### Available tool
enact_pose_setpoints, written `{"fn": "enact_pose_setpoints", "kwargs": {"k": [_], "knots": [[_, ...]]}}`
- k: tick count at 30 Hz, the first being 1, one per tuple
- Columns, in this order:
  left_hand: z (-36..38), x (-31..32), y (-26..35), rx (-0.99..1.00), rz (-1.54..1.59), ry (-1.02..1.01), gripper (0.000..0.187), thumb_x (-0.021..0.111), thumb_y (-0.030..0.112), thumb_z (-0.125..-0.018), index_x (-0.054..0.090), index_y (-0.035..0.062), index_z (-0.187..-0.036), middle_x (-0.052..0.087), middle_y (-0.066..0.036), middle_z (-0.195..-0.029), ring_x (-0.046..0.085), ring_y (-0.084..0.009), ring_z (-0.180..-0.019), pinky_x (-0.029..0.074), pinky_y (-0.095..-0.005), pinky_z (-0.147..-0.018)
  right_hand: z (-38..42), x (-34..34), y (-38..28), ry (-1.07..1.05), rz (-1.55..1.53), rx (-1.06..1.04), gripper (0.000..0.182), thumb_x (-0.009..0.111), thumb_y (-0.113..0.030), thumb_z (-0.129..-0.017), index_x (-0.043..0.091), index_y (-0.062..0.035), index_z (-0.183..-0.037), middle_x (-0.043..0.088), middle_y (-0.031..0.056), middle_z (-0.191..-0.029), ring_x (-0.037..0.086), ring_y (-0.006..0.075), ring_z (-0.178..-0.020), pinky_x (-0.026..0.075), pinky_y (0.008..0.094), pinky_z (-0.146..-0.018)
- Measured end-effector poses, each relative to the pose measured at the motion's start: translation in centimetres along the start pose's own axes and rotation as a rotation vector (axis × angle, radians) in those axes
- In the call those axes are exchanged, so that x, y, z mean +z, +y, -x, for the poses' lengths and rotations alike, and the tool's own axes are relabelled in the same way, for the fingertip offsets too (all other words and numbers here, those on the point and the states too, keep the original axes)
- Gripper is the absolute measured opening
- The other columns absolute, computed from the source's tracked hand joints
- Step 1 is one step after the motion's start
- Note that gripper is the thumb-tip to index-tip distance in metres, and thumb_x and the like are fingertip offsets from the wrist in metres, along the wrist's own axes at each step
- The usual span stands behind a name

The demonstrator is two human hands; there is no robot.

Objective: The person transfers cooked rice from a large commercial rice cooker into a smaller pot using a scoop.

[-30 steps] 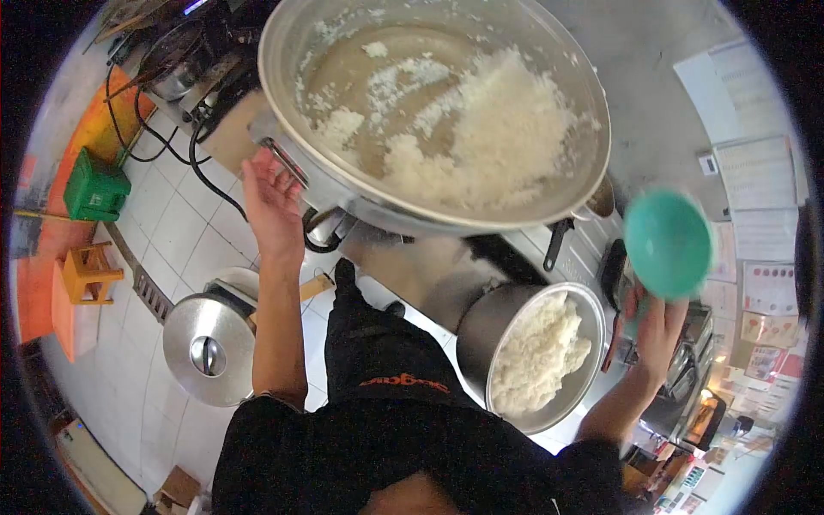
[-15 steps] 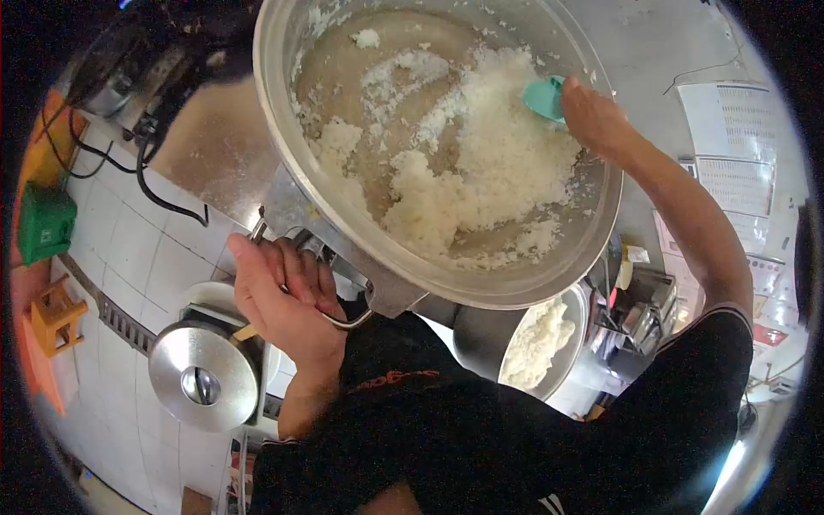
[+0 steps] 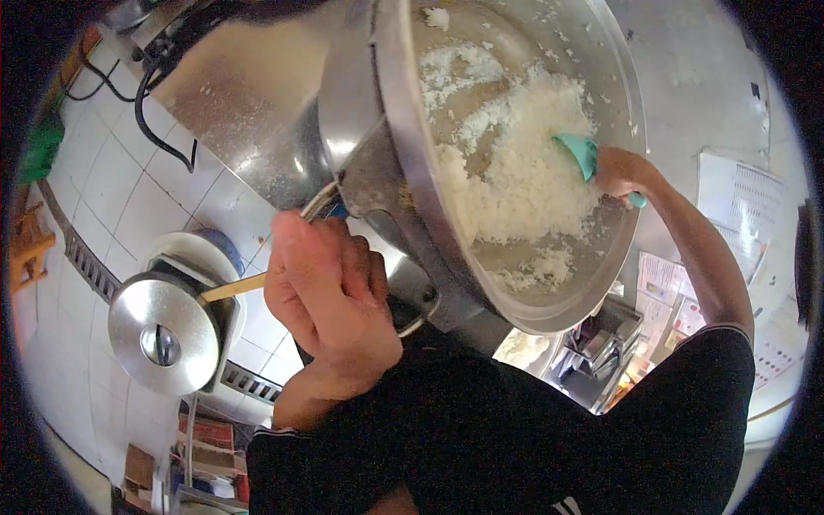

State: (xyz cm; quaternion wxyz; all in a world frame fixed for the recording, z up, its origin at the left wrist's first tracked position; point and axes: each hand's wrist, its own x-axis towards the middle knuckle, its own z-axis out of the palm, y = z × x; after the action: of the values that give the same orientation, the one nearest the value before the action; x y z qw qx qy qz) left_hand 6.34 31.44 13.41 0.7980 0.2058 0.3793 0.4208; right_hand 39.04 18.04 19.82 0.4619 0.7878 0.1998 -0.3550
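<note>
A large metal pot [image 3: 390, 112] is tilted on its side toward the right, its mouth facing me. Cooked white rice [image 3: 528, 167] lies in a heap along its inside, with loose grains stuck to the wall. My left hand [image 3: 330, 275] is wrapped around the pot's metal loop handle [image 3: 322, 202]. Inside the mouth, my right hand [image 3: 627, 174] grips a turquoise rice paddle [image 3: 577, 156], its blade against the rice and its handle end poking out below the fist.
A second container of rice [image 3: 522, 350] shows below the pot's rim, partly hidden. Left of me stands a lidded metal pot [image 3: 163, 335] on the tiled floor [image 3: 112, 189] side. A metal counter [image 3: 232, 112] is at upper left; papers [image 3: 738, 197] hang on the right wall.
The pot has swung to the right and tipped further onto its side. My left hand has risen with the handle, and my right hand with the paddle has shifted right and down.
</note>
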Motion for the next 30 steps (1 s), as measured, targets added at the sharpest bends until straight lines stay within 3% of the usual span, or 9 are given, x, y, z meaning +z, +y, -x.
{"fn": "enact_pose_setpoints", "kwargs": {"k": [4, 10, 12, 16, 18, 21, 23, 28, 30], "knots": [[-0.1, 0.2, 0.3, -0.074, -0.010, 0.031, 0.039, 0.039, 0.036, -0.100, 0.036, 0.0133, -0.068, 0.030, 0.004, -0.049, 0.026, -0.0049, -0.038, 0.020, -0.0214, -0.034, -0.5, -0.2, -0.8, -0.038, -0.016, 0.000, 0.012, 0.048, 0.002, -0.072, 0.056, 0.0086, -0.066, 0.061, 0.0189, -0.058, 0.063, 0.0258, -0.049, 0.048, 0.0416, -0.047], [0.4, 0.0, 0.0, -0.054, -0.034, 0.031, 0.034, 0.036, 0.030, -0.098, 0.038, 0.0090, -0.071, 0.035, 0.004, -0.051, 0.028, -0.0043, -0.040, 0.022, -0.0214, -0.037, -1.4, -0.3, -1.6, -0.101, 0.014, -0.009, 0.010, 0.050, 0.001, -0.075, 0.055, 0.0090, -0.075, 0.060, 0.0157, -0.056, 0.062, 0.0223, -0.048, 0.048, 0.0381, -0.043], [0.4, -0.7, 0.2, -0.018, -0.068, 0.045, 0.033, 0.038, 0.027, -0.097, 0.040, 0.0076, -0.071, 0.038, 0.003, -0.051, 0.030, -0.0046, -0.040, 0.024, -0.0219, -0.038, -1.9, 0.1, -1.9, -0.088, 0.024, -0.027, 0.016, 0.051, -0.003, -0.073, 0.058, 0.0088, -0.065, 0.061, 0.0169, -0.056, 0.064, 0.0242, -0.049, 0.051, 0.0395, -0.048], [-0.1, -1.3, 0.7, -0.118, -0.330, -0.189, 0.038, 0.035, 0.031, -0.098, 0.043, 0.0013, -0.074, 0.036, -0.001, -0.047, 0.032, -0.0124, -0.038, 0.022, -0.0257, -0.035, -1.8, -0.5, -3.1, -0.164, -0.019, -0.014, 0.014, 0.049, 0.000, -0.074, 0.057, 0.0089, -0.067, 0.062, 0.0168, -0.058, 0.063, 0.0236, -0.049, 0.049, 0.0390, -0.046], [0.0, -1.9, -0.7, 0.156, -0.432, -0.332, 0.040, 0.034, 0.031, -0.097, 0.043, 0.0014, -0.072, 0.036, -0.001, -0.048, 0.032, -0.0115, -0.038, 0.021, -0.0256, -0.036, -0.9, 0.5, -2.5, -0.160, -0.011, 0.033, 0.015, 0.049, -0.001, -0.075, 0.056, 0.0080, -0.066, 0.061, 0.0161, -0.057, 0.062, 0.0237, -0.048, 0.050, 0.0387, -0.047], [0.2, -0.9, -0.3, 0.114, -0.291, -0.182, 0.039, 0.038, 0.031, -0.096, 0.043, 0.0023, -0.071, 0.036, -0.001, -0.048, 0.031, -0.0098, -0.038, 0.020, -0.0254, -0.036, -0.2, 0.0, -2.2, 0.132, 0.077, -0.545, 0.014, 0.049, -0.001, -0.075, 0.056, 0.0082, -0.066, 0.060, 0.0156, -0.056, 0.062, 0.0235, -0.048, 0.049, 0.0385, -0.047], [0.3, -0.5, -0.3, 0.091, -0.254, -0.115, 0.038, 0.038, 0.030, -0.096, 0.043, 0.0027, -0.071, 0.037, 0.000, -0.048, 0.030, -0.0092, -0.038, 0.019, -0.0254, -0.036, -0.1, -0.9, -3.5, -0.110, -0.139, -0.040, 0.014, 0.048, 0.000, -0.076, 0.056, 0.0097, -0.069, 0.059, 0.0161, -0.056, 0.063, 0.0235, -0.049, 0.049, 0.0384, -0.047], [0.0, -0.2, -0.4, 0.118, -0.175, -0.026, 0.033, 0.040, 0.027, -0.095, 0.043, 0.0042, -0.072, 0.035, 0.001, -0.051, 0.032, -0.0091, -0.042, 0.022, -0.0252, -0.039, -1.3, -0.6, -2.9, -0.104, -0.100, -0.001, 0.013, 0.049, 0.000, -0.077, 0.055, 0.0105, -0.073, 0.059, 0.0174, -0.057, 0.062, 0.0224, -0.047, 0.049, 0.0376, -0.045], [-0.2, -1.8, -0.2, 0.021, -0.211, -0.147, 0.032, 0.040, 0.028, -0.095, 0.044, 0.0028, -0.076, 0.037, 0.000, -0.053, 0.033, -0.0090, -0.046, 0.023, -0.0251, -0.041, -2.7, 0.4, -1.4, -0.100, -0.127, -0.038, 0.014, 0.051, -0.003, -0.077, 0.055, 0.0101, -0.075, 0.060, 0.0170, -0.057, 0.062, 0.0216, -0.048, 0.049, 0.0374, -0.046]]}}
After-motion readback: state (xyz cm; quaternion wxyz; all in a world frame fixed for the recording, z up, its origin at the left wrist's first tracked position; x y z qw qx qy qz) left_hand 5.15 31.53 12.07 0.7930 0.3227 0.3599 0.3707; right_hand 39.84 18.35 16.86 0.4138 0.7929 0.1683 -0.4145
